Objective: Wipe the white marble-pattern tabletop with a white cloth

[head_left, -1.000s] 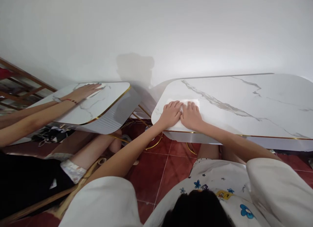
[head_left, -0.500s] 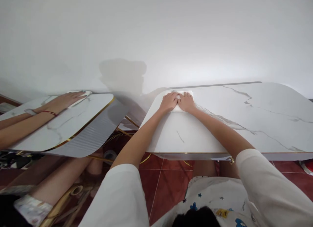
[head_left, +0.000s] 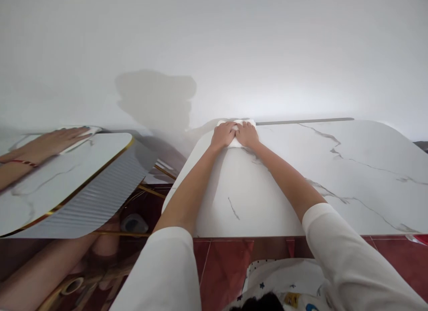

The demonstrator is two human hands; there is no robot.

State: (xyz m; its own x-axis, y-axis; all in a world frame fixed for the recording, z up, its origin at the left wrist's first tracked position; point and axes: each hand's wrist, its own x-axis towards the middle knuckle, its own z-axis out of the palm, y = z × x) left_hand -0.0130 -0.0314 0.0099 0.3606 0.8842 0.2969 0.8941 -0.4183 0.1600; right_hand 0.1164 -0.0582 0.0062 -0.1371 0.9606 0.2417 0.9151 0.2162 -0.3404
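A plain pale-grey wall (head_left: 267, 47) fills the upper half of the room, and a soft-edged shadow (head_left: 154, 94) falls on it left of centre. The light is uneven — brightest on the wall just above the right counter (head_left: 377, 159), dimmer toward the far left. 2 white counters stand along the wall, both with grey marble veining and rounded corners. Between the right counter's back edge and the wall runs a thin dark-grey strip (head_left: 307, 122). The left counter (head_left: 100, 155) has gold trim (head_left: 50, 213) above a ribbed grey side panel (head_left: 87, 208); gold bars (head_left: 152, 190) show beneath — and below lies a red tiled floor (head_left: 225, 262) with pale grout lines.
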